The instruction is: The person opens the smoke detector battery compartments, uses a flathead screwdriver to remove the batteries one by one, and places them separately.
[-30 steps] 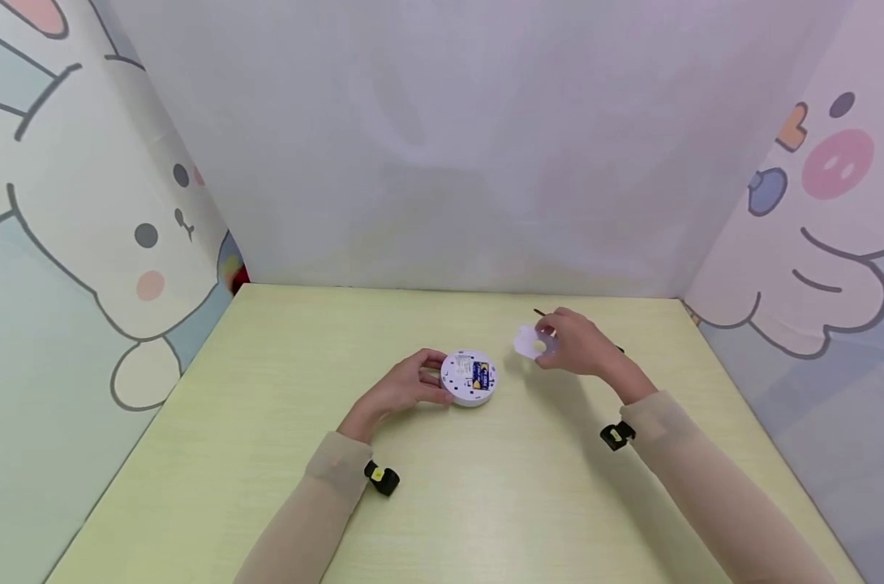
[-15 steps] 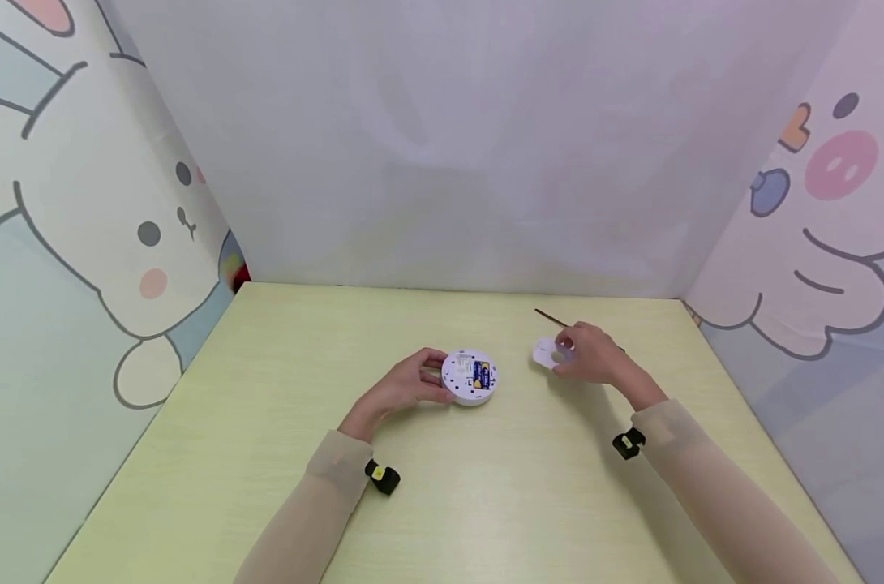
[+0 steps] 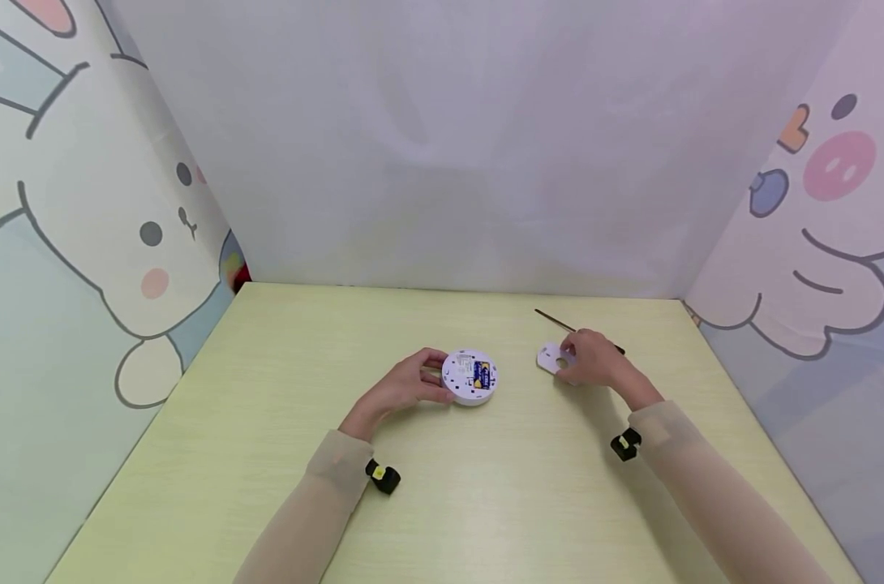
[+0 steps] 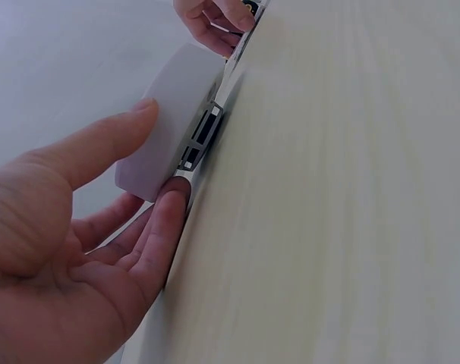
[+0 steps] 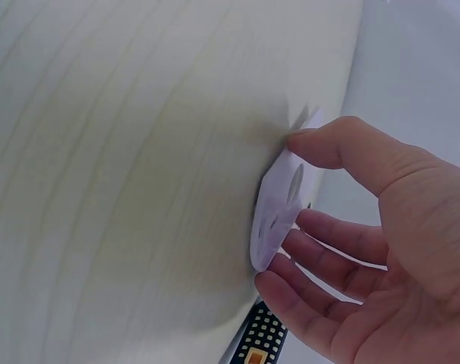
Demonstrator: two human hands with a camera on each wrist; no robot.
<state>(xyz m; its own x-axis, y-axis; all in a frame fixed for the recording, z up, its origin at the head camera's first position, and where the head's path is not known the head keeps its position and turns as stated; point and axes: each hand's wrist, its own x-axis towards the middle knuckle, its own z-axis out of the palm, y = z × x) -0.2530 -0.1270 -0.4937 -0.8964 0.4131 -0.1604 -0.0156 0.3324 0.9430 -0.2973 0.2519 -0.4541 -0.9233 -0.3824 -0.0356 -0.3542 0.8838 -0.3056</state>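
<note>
A round white smoke alarm (image 3: 460, 389) lies with its back up, blue and yellow batteries (image 3: 482, 375) showing in its compartment. My left hand (image 3: 407, 383) grips its left side, thumb on the rim and fingertips at the opposite edge in the left wrist view (image 4: 101, 227). To the right, my right hand (image 3: 595, 359) holds a flat white mounting plate (image 3: 550, 358) with a round hole in its middle. In the right wrist view the thumb is on one end of the plate (image 5: 272, 216) and fingertips are along its other edge, close over the table.
A screwdriver (image 3: 554, 319) with a thin dark shaft lies behind my right hand, its handle partly hidden. In the right wrist view a dotted black handle (image 5: 262, 334) shows beyond the fingers. Printed side panels and a pale back sheet (image 3: 442, 162) enclose the yellowish table (image 3: 442, 503).
My right hand has carried the mounting plate down and slightly right, from a raised tilt to nearly flat by the table. More of the screwdriver shows. My left hand and the smoke alarm stay put.
</note>
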